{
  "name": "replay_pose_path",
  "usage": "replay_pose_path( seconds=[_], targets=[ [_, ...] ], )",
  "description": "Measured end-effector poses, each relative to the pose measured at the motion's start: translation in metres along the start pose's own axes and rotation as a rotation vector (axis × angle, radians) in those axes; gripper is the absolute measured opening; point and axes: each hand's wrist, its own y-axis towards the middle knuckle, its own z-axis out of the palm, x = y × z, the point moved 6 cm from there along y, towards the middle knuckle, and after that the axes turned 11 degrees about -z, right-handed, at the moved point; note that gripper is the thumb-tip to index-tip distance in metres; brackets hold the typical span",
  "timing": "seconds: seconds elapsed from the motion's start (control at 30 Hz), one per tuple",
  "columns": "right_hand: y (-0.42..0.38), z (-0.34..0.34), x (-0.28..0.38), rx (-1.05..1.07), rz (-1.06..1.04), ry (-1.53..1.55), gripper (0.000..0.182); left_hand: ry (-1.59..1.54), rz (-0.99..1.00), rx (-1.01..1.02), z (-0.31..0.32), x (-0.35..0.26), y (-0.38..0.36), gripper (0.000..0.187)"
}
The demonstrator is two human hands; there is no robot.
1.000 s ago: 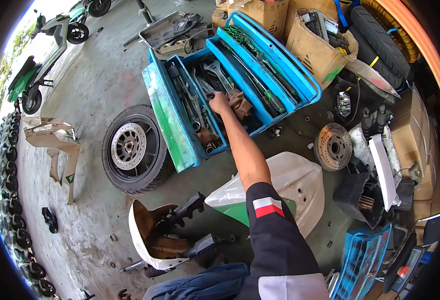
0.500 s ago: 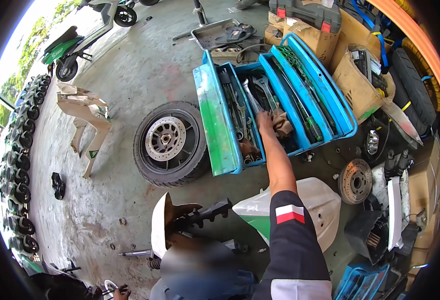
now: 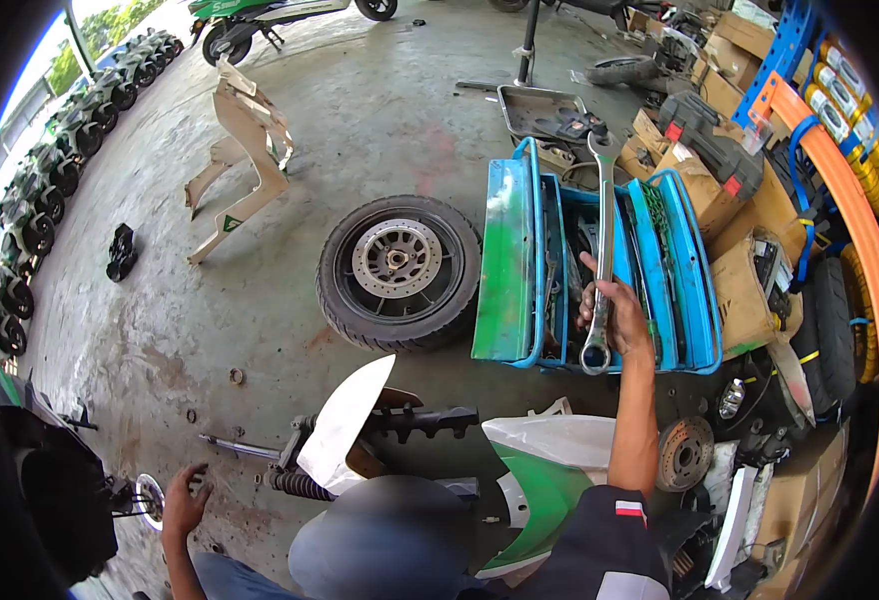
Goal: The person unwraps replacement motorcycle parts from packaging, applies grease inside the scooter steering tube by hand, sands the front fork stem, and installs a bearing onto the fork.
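Note:
My right hand point(image 3: 621, 318) is closed around a large chrome combination wrench point(image 3: 605, 250). The wrench stands nearly upright in view, its open jaw at the top and its ring end below my fingers. Behind it is a blue metal toolbox point(image 3: 508, 270) with a green-painted side, its trays spread apart and filled with tools. Down at the lower left, my left hand point(image 3: 186, 500) is raised with fingers apart and slightly bent, holding nothing. Closest to it is a small brake disc point(image 3: 150, 502) by a dark shape at the frame's edge.
A wheel with tyre point(image 3: 335, 290) lies left of the toolbox. White-and-green body panels point(image 3: 540, 490) and a fork leg point(image 3: 245, 447) lie nearer me. A cream frame panel point(image 3: 250, 170) stands on the floor. Cardboard boxes point(image 3: 750, 290) and a loose brake disc point(image 3: 685, 455) are at the right.
My right hand has come up out of the toolbox tray with the combination wrench in it. My left hand has come further into view. The camera view has shifted.

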Motion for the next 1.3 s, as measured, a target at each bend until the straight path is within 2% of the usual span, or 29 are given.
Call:
replay_pose_path(
  seconds=[0.07, 0.1, 0.17, 0.2, 0.23, 0.3, 0.37, 0.43, 0.53, 0.7, 0.77, 0.8, 0.83, 0.87, 0.9, 0.93, 0.97, 1.0, 1.03, 1.07, 1.17, 1.2, 1.23, 1.27, 1.3],
  targets=[
    [-0.001, 0.047, 0.030, -0.022, -0.085, 0.050, 0.068, -0.083, 0.169, -0.025, -0.008, -0.081, 0.006, 0.044],
    [0.005, 0.068, 0.034, -0.090, 0.029, 0.035, 0.053, -0.143, 0.201, -0.039, -0.013, -0.120, 0.004, 0.043],
    [0.017, 0.111, 0.009, 0.152, 0.157, -0.175, 0.034, -0.180, 0.286, -0.022, -0.013, -0.172, 0.006, 0.045],
    [0.007, 0.154, 0.004, 0.167, 0.138, -0.083, 0.021, -0.267, 0.336, 0.015, -0.012, -0.192, 0.005, 0.047],
    [0.001, 0.184, -0.003, 0.159, 0.133, -0.190, 0.022, -0.411, 0.351, 0.078, -0.008, -0.205, 0.007, 0.049],
    [-0.013, 0.251, -0.024, 0.299, 0.245, -0.129, 0.025, -0.722, 0.363, 0.160, 0.000, -0.224, 0.003, 0.052],
    [-0.026, 0.316, -0.053, 0.448, 0.287, -0.176, 0.028, -0.702, 0.460, 0.114, -0.014, -0.235, -0.019, 0.054],
    [-0.045, 0.377, -0.078, 0.581, 0.365, -0.242, 0.031, -0.769, 0.437, 0.058, -0.027, -0.220, -0.028, 0.054],
    [-0.079, 0.453, -0.119, 0.823, 0.427, -0.213, 0.029, -0.902, 0.328, -0.018, -0.042, -0.167, -0.033, 0.054],
    [-0.138, 0.534, -0.164, 1.073, 0.507, -0.224, 0.028, -1.020, 0.163, -0.151, -0.059, -0.078, -0.053, 0.055],
    [-0.161, 0.557, -0.179, 1.193, 0.529, -0.289, 0.027, -1.315, 0.147, -0.138, -0.049, -0.046, -0.052, 0.058],
    [-0.170, 0.566, -0.193, 1.334, 0.569, -0.358, 0.043, -1.408, 0.066, -0.127, -0.047, -0.032, -0.053, 0.073],
    [-0.187, 0.578, -0.209, 1.369, 0.605, -0.361, 0.043, -1.430, 0.025, -0.152, -0.045, -0.021, -0.054, 0.073],
    [-0.205, 0.596, -0.214, 1.516, 0.285, -0.360, 0.052, -1.850, 0.116, -0.024, -0.037, -0.017, -0.054, 0.069],
    [-0.221, 0.608, -0.219, 1.592, -0.033, -0.527, 0.059, -2.274, 0.230, 0.096, -0.026, -0.012, -0.056, 0.067],
    [-0.238, 0.620, -0.224, 1.606, -0.363, -0.711, 0.066, -2.325, 0.185, 0.046, -0.001, 0.005, -0.050, 0.067],
    [-0.247, 0.634, -0.221, 1.515, -0.724, -1.060, 0.071, -2.368, -0.047, -0.117, 0.038, 0.037, -0.036, 0.053],
    [-0.256, 0.651, -0.217, 1.577, -0.710, -1.044, 0.071, -2.380, -0.276, -0.274, 0.075, 0.069, -0.032, 0.044],
    [-0.258, 0.670, -0.213, 1.663, -0.542, -0.913, 0.065, -2.437, -0.543, -0.488, 0.106, 0.098, -0.042, 0.040],
    [-0.259, 0.681, -0.217, 1.727, -0.372, -0.792, 0.059, -2.507, -0.556, -0.639, 0.144, 0.135, -0.054, 0.037],
    [-0.258, 0.678, -0.269, 1.787, -0.304, -0.884, 0.053, -2.074, -1.101, -1.076, 0.213, 0.212, -0.148, 0.040],
    [-0.255, 0.670, -0.303, 1.805, -0.354, -0.926, 0.053, -1.886, -1.262, -1.163, 0.235, 0.236, -0.178, 0.042],
    [-0.254, 0.662, -0.340, 1.856, -0.341, -1.096, 0.056, -1.687, -1.479, -1.195, 0.246, 0.252, -0.207, 0.042],
    [-0.252, 0.649, -0.378, 1.897, -0.323, -1.262, 0.059, -1.345, -1.718, -1.163, 0.279, 0.285, -0.230, 0.056],
    [-0.242, 0.624, -0.435, 1.981, -0.345, -1.405, 0.062, -1.273, -1.730, -1.200, 0.304, 0.309, -0.245, 0.061]
  ],
)
